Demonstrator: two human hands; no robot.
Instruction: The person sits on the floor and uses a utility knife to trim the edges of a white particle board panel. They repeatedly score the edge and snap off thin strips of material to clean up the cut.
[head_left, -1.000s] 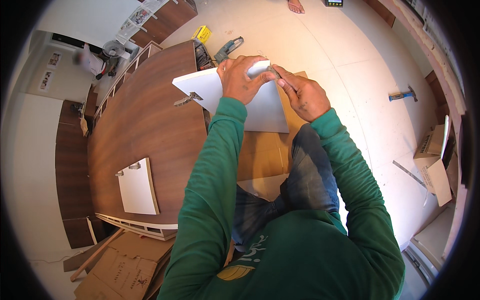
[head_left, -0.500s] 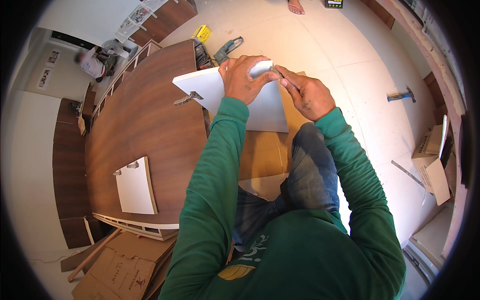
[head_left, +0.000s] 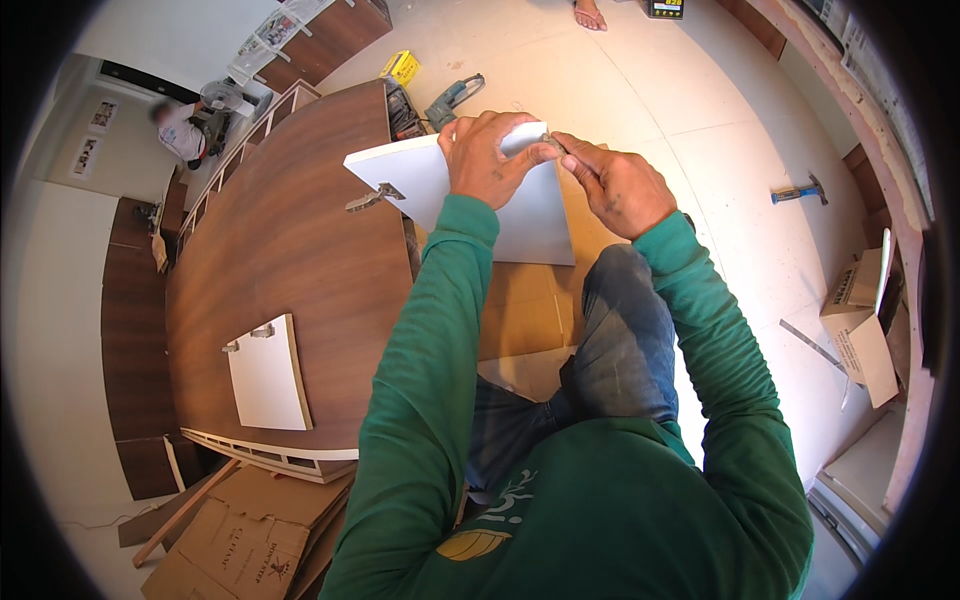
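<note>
A white cabinet door panel (head_left: 535, 220) is held tilted up in front of me, with a metal hinge (head_left: 376, 197) fixed near its left edge. My left hand (head_left: 490, 158) is closed over the panel's top edge, thumb on the near side. At the top right corner my right hand (head_left: 622, 188) is closed in a pinch around a small greyish piece (head_left: 553, 146), mostly covered by the fingers; its kind is unclear. The thumbs of both hands nearly meet there.
Left lies a large brown wood panel (head_left: 290, 220) bearing a smaller white door (head_left: 268, 375) with hinges. A green power tool (head_left: 455, 100) and yellow box (head_left: 400, 67) lie beyond. Right are a hammer (head_left: 800, 191) and a cardboard box (head_left: 858, 320). Another person (head_left: 182, 135) is far left.
Both hands keep their places at the panel's top edge. The right hand has shifted very slightly, and the whole view has moved a little.
</note>
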